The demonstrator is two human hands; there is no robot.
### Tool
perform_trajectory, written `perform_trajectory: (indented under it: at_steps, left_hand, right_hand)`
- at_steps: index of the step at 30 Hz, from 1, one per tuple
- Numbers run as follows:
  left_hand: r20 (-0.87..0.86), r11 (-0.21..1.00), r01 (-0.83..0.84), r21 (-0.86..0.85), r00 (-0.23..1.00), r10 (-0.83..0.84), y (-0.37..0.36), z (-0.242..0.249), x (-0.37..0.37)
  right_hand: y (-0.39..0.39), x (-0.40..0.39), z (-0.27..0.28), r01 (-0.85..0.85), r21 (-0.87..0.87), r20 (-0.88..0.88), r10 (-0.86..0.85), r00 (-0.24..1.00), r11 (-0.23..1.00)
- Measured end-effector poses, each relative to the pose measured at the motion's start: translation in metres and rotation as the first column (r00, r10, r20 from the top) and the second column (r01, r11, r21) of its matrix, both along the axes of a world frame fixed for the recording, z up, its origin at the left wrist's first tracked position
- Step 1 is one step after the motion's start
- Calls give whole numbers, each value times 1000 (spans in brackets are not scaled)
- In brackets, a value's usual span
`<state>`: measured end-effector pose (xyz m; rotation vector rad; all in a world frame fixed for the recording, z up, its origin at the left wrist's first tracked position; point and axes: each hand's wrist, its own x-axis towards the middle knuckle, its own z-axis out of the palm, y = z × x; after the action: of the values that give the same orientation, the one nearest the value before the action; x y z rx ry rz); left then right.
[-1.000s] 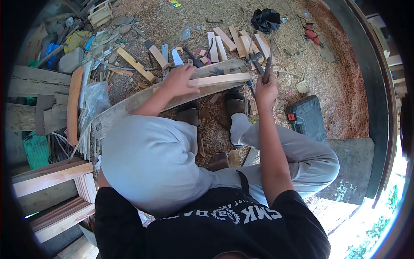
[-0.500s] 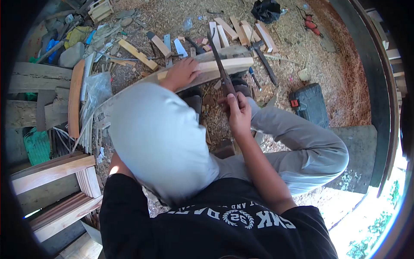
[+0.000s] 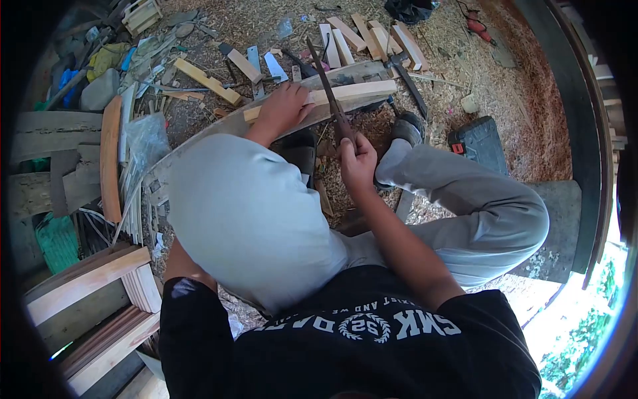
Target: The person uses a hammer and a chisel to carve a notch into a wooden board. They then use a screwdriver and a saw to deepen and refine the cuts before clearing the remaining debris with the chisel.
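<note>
- While the left hand (image 3: 284, 108) is pressing flat, fingers spread, on a pale wooden slat (image 3: 352, 92), the right hand (image 3: 357, 159) is closing in a fist around the handle of a long dark blade (image 3: 325, 80) — it looks like a machete, though I cannot be sure.
- The slat is lying along the top edge of a long curved plank (image 3: 219, 133), which is running across the sawdust floor (image 3: 518, 73) in front of the person's knees.
- The blade is crossing the slat near its middle, so the step in hand seems to be chopping or trimming the slat; the next move probably calls for a steady hold and fingers kept clear of the edge.
- Counting: one slat under the hand, one blade, one plank — plus about five short wood offcuts (image 3: 372, 36) lying in a loose row beyond the plank's far end.
- One hammer (image 3: 407, 74) is resting just beside those offcuts, and one dark tool case (image 3: 480, 143) is sitting near the right foot.
</note>
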<state>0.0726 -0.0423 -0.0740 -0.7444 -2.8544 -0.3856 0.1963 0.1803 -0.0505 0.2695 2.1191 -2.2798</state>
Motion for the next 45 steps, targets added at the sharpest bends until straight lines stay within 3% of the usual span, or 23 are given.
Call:
perform_trajectory:
  at_steps: [5, 23, 27, 30, 32, 35, 39, 41, 45]
  left_hand:
    - [48, 999, -36, -26, 998, 38, 3, 7, 2]
    - [-26, 1000, -20, 14, 999, 20, 2, 6, 3]
    - [82, 999, -29, 17, 996, 28, 2, 11, 0]
    - [211, 999, -38, 39, 977, 29, 1, 11, -13]
    - [280, 997, -41, 61, 960, 22, 2, 9, -25]
    - [328, 997, -59, 40, 944, 43, 5, 9, -36]
    - [141, 972, -173, 156, 978, 151, 13, -6, -37]
    - [84, 962, -188, 197, 981, 175, 13, -16, -35]
    - [36, 937, -178, 302, 984, 175, 14, -11, -34]
  right_hand:
    - [-1, -6, -10, 23, -115, 40, -19, 999, 993]
    - [-9, -6, -11, 3, -55, 21, -2, 1000, 998]
    - [-8, -6, -18, -28, -65, 38, 31, 999, 997]
    - [-11, -8, -16, 102, -1, -2, -102, 995, 995]
    - [-9, -9, 5, -9, -83, 160, 22, 987, 996]
    - [-7, -10, -10, -83, -135, 111, 99, 989, 987]
    - [-2, -16, -1, -86, -167, 188, 117, 975, 982]
    - [-3, -19, -1, -99, 55, 128, 92, 988, 994]
    - [-3, -23, 12, -95, -26, 216, 98, 971, 995]
